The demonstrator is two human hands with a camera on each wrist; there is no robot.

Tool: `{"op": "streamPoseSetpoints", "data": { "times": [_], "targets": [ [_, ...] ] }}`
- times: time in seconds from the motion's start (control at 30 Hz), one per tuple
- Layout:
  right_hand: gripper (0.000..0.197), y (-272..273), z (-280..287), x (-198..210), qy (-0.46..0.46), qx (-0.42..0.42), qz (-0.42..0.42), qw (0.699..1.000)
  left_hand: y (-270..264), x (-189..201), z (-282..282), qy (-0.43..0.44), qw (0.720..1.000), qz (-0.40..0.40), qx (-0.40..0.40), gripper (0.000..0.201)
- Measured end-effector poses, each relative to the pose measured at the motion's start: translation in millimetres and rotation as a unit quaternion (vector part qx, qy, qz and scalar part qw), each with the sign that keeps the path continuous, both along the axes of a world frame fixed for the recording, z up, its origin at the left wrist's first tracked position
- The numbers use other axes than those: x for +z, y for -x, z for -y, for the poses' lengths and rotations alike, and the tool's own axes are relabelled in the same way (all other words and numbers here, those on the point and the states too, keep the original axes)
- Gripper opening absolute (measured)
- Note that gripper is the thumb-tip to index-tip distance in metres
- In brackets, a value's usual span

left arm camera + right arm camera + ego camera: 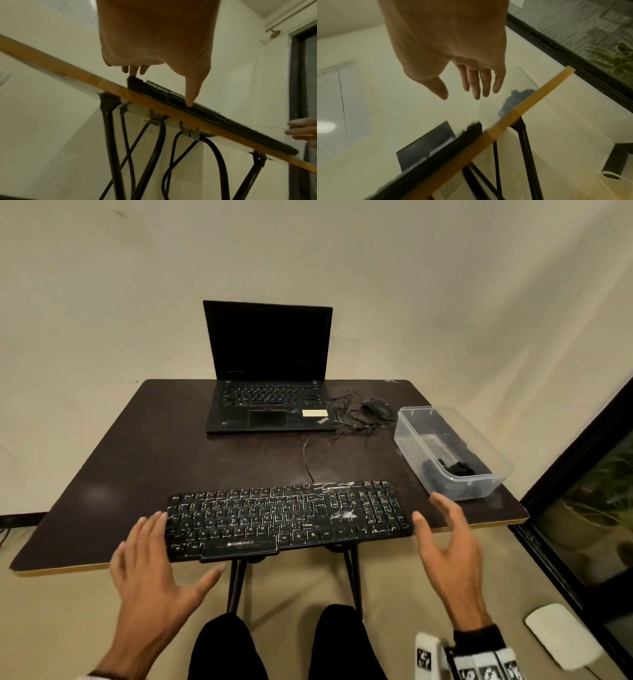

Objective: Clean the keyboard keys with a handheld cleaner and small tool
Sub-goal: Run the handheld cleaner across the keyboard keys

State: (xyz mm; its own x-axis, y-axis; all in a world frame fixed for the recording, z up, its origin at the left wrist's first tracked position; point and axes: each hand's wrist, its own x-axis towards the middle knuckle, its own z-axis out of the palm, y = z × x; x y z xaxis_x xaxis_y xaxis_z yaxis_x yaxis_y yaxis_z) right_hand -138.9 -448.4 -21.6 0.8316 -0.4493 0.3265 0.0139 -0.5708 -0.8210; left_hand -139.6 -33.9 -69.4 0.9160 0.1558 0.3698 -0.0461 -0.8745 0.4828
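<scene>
A black keyboard [287, 518], its keys streaked with white dust, lies along the near edge of the dark table [154, 440]. My left hand [154, 556] is spread at the keyboard's left end, holding nothing. In the left wrist view its fingertips [133, 71] reach the keyboard's corner [137, 83] and the thumb lies against the front edge. My right hand [445, 535] hovers empty with relaxed fingers, just right of the keyboard. Beyond it stands a clear plastic box [411, 440] with dark objects [455, 469] in its near end; I cannot tell what they are.
An open black laptop [270, 371] stands at the back of the table, with a wired mouse [376, 409] and tangled cable beside it. A white device [561, 635] lies on the floor at right, by a dark-framed glass door [582, 474]. Black folding legs [109, 135] sit under the table.
</scene>
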Motion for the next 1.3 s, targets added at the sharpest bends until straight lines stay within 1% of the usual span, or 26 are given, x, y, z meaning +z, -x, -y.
{"op": "streamPoseSetpoints", "data": {
  "times": [0.1,0.17,0.23,0.3,0.37,0.43,0.5,0.57,0.67,0.77,0.87,1.03,1.1,1.17,1.23,1.3],
  "targets": [
    [0.019,-21,21,27,0.022,-0.037,0.06,0.997,-16,19,24,-0.04,0.996,0.018,-0.077,0.111],
    [0.012,-35,34,46,0.041,-0.047,0.067,0.996,-27,27,45,-0.063,0.989,0.019,-0.134,0.108],
    [0.011,-52,51,64,0.071,-0.046,0.045,0.995,-40,31,64,-0.073,0.981,0.009,-0.181,0.11],
    [0.012,-74,72,79,0.103,-0.046,-0.008,0.994,-52,32,78,-0.094,0.972,-0.005,-0.213,0.115],
    [0.014,-104,92,87,0.149,-0.042,-0.105,0.982,-64,33,86,-0.122,0.963,-0.026,-0.237,0.125],
    [0.01,-131,107,87,0.191,-0.015,-0.23,0.954,-75,33,90,-0.136,0.957,-0.059,-0.249,0.136],
    [0.01,-151,115,80,0.219,0.023,-0.321,0.921,-85,35,90,-0.144,0.955,-0.087,-0.244,0.146],
    [0.017,-164,118,71,0.239,0.042,-0.367,0.898,-92,36,87,-0.141,0.955,-0.111,-0.234,0.154],
    [0.027,-174,120,63,0.257,0.032,-0.388,0.885,-95,39,84,-0.118,0.956,-0.14,-0.229,0.157],
    [0.037,-179,120,57,0.258,0.025,-0.409,0.875,-93,40,82,-0.103,0.959,-0.129,-0.232,0.158],
    [0.039,-181,118,56,0.244,0.026,-0.413,0.877,-91,40,80,-0.095,0.96,-0.125,-0.234,0.156],
    [0.052,-179,116,56,0.219,0.0,-0.4,0.89,-90,40,75,-0.088,0.962,-0.12,-0.229,0.155],
    [0.049,-178,116,56,0.21,-0.012,-0.386,0.898,-90,41,73,-0.085,0.963,-0.119,-0.227,0.155],
    [0.038,-176,117,59,0.183,-0.027,-0.356,0.916,-89,42,70,-0.081,0.963,-0.118,-0.226,0.155],
    [0.029,-173,120,66,0.124,-0.045,-0.3,0.945,-88,43,67,-0.082,0.963,-0.122,-0.226,0.155],
    [0.035,-170,125,77,0.037,-0.061,-0.213,0.974,-89,41,64,-0.081,0.964,-0.12,-0.223,0.154]
  ]
}}
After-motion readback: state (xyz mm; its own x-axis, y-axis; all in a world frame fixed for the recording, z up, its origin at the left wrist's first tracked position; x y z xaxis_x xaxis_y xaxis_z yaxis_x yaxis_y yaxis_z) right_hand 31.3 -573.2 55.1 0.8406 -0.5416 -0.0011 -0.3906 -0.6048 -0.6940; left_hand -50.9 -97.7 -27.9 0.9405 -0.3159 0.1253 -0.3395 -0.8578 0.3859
